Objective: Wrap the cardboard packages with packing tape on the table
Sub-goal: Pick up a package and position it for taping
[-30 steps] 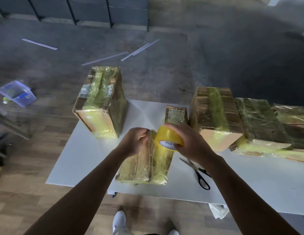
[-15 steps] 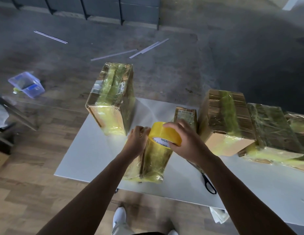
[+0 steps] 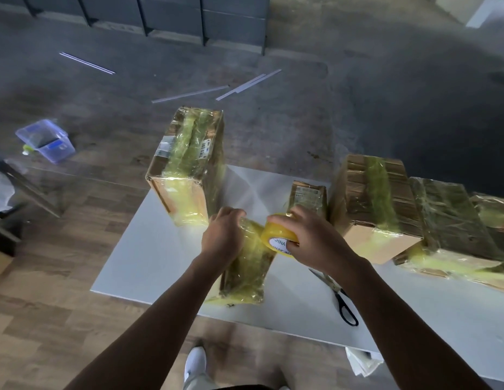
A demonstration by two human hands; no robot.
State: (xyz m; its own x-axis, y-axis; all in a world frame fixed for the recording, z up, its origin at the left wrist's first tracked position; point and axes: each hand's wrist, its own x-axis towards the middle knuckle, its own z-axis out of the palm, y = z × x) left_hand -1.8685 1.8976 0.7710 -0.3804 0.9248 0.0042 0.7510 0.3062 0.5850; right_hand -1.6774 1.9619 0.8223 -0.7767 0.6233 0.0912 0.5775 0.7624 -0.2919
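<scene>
Head view: hands (image 3: pixel 223 238) (image 3: pixel 315 243) grip glossy tape roll (image 3: pixel 276 235); crinkly package (image 3: pixel 251 273).

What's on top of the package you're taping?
Left hand grips the package at its top; right hand holds the tape roll against it. Hands hide the tape's loose end.

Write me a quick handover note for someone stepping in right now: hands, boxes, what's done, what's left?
Left grip holds the far end of the middle package on the table.
Right grip holds the yellow tape roll against its top.
That package is mostly taped; finish this pass, then cut with the scissors beside it.
The tall box at left and the boxes at right look wrapped.
</scene>
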